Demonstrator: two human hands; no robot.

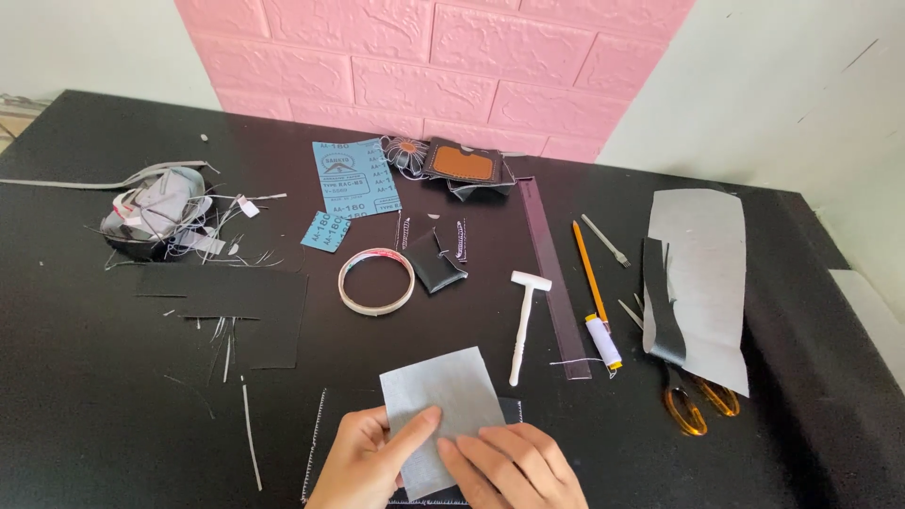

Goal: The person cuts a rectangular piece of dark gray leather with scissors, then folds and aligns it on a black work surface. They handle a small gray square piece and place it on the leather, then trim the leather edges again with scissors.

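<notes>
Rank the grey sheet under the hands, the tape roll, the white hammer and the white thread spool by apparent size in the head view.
1. Grey sheet, nearest the camera, so maybe flattered
2. Tape roll and white hammer, too alike to rank
3. White thread spool

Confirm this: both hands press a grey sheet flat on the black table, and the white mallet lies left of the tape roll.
Wrong on one point. In the head view both hands do press the grey sheet on the black table, but the white mallet lies right of the tape roll, not left.

Matt grey fabric sheet on black leather piece w/ stitched edge; glossy tape roll.
</notes>
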